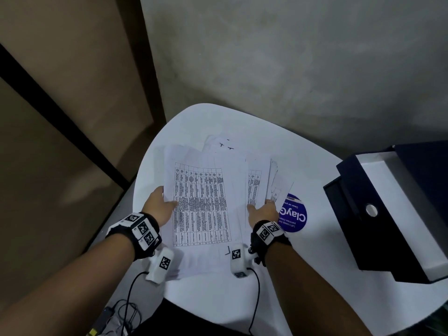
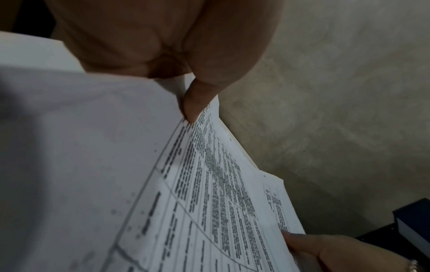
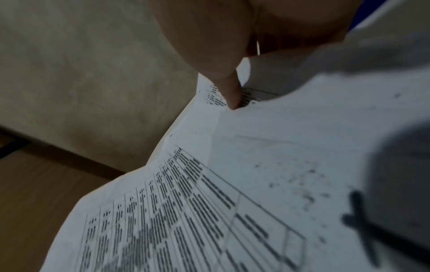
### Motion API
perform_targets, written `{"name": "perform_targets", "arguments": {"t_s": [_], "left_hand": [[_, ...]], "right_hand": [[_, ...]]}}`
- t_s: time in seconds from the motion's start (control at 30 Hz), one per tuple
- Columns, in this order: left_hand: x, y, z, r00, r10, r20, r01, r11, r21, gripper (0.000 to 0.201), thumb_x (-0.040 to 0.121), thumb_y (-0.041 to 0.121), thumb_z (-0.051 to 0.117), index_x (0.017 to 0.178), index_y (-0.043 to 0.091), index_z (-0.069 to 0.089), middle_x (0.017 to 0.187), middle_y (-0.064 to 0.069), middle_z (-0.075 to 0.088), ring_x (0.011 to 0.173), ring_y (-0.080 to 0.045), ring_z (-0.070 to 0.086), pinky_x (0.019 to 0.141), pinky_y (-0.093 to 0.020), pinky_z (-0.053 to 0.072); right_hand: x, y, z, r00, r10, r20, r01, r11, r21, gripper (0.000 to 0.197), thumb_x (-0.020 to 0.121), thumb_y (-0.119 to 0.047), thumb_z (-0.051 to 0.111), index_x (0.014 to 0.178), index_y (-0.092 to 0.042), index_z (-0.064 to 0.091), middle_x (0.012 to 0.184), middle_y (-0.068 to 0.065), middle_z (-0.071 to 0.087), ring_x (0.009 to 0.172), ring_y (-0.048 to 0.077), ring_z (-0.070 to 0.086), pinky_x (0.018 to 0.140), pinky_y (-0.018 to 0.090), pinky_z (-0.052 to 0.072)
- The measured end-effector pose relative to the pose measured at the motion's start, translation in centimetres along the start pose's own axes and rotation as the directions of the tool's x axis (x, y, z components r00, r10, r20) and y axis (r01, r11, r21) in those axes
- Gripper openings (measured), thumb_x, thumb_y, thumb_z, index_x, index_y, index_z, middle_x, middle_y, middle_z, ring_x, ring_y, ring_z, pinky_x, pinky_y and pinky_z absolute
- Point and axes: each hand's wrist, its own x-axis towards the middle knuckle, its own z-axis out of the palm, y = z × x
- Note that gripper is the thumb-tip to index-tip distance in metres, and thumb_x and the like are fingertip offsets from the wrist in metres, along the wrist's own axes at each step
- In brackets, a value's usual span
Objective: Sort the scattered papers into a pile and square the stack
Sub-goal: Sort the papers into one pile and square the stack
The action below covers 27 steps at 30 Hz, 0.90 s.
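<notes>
A loose bundle of white papers (image 1: 203, 202) printed with dense tables is held above the white table (image 1: 218, 299). The sheets are fanned and uneven at the top and right. My left hand (image 1: 161, 206) grips the bundle's left edge, thumb on the top sheet. My right hand (image 1: 263, 210) grips the right edge, thumb on top. In the left wrist view my left thumb (image 2: 193, 103) presses the printed papers (image 2: 209, 202), and my right hand (image 2: 337, 252) shows at the far edge. In the right wrist view my right thumb (image 3: 230, 88) pinches the papers (image 3: 209, 202).
A round blue sticker (image 1: 294, 214) lies on the table under the right side of the bundle. A dark open box with a white lining (image 1: 392, 209) stands at the right. Cables (image 1: 126, 314) hang off the near-left edge. A grey wall is behind.
</notes>
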Motion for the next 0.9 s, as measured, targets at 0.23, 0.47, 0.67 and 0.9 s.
{"name": "perform_targets", "arguments": {"t_s": [0.23, 0.47, 0.67, 0.9], "left_hand": [[0.1, -0.5, -0.3, 1.000, -0.018, -0.016, 0.018, 1.000, 0.001, 0.050, 0.098, 0.015, 0.058, 0.142, 0.002, 0.038, 0.152, -0.017, 0.039, 0.140, -0.032, 0.039, 0.108, -0.037, 0.034], [0.4, -0.7, -0.3, 1.000, -0.009, -0.005, 0.008, 0.997, -0.081, 0.051, 0.095, 0.010, 0.061, 0.142, 0.004, 0.041, 0.140, -0.012, 0.052, 0.123, -0.030, 0.052, 0.098, -0.034, 0.038], [0.7, -1.0, 0.3, 0.998, 0.065, 0.014, -0.060, 0.972, -0.228, 0.042, 0.087, 0.006, 0.071, 0.127, 0.012, 0.059, 0.114, -0.002, 0.067, 0.100, -0.023, 0.061, 0.090, -0.031, 0.045], [1.6, -0.9, 1.1, 0.982, -0.103, 0.159, 0.170, 0.850, -0.498, 0.084, 0.082, 0.074, 0.048, 0.146, 0.020, 0.045, 0.150, 0.000, 0.046, 0.136, -0.025, 0.045, 0.116, -0.046, 0.031]], "right_hand": [[-0.7, -1.1, -2.1, 0.999, -0.043, -0.033, 0.047, 0.991, 0.124, 0.044, 0.094, -0.024, 0.065, 0.129, 0.002, 0.057, 0.126, 0.020, 0.064, 0.113, 0.036, 0.063, 0.086, 0.035, 0.051], [-2.6, -5.5, -13.1, 0.846, -0.363, -0.391, 0.436, 0.892, 0.116, 0.032, 0.097, -0.026, 0.060, 0.113, 0.001, 0.065, 0.098, 0.012, 0.069, 0.095, 0.030, 0.068, 0.084, 0.036, 0.054], [-2.7, -7.6, -16.4, 0.811, -0.464, -0.356, 0.553, 0.807, 0.209, 0.017, 0.093, -0.020, 0.067, 0.097, -0.004, 0.073, 0.083, 0.003, 0.071, 0.073, 0.018, 0.067, 0.069, 0.028, 0.053], [-1.4, -3.4, -5.6, 0.956, -0.292, 0.027, 0.287, 0.951, 0.116, 0.046, 0.095, -0.029, 0.064, 0.133, -0.004, 0.056, 0.126, 0.013, 0.064, 0.116, 0.031, 0.062, 0.088, 0.030, 0.050]]}}
